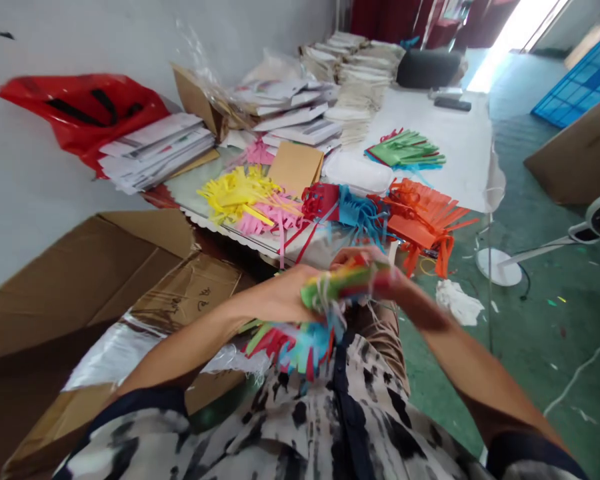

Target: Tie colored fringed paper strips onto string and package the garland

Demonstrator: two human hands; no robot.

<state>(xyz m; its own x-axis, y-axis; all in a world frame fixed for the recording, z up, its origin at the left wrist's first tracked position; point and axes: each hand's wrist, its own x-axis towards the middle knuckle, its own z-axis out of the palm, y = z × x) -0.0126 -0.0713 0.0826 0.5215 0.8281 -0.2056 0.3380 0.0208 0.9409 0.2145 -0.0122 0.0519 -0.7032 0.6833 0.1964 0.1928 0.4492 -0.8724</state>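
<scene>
Just above my lap, both hands grip a bundle of fringed coloured paper with green, red and yellow along its top. Light blue and red fringe strips hang below it toward my shirt. My left hand is closed round the left end, where a pale string or band seems to cross the paper. At the other end my right hand has its fingers curled on the paper, blurred by motion. Nearest on the table are blue fringed paper, orange fringed paper and yellow fringed paper.
Stacks of printed sheets and a red plastic bag lie by the wall. Green fringed paper rests on the white table cover. An open cardboard box stands left of me. A white fan is on the floor at right.
</scene>
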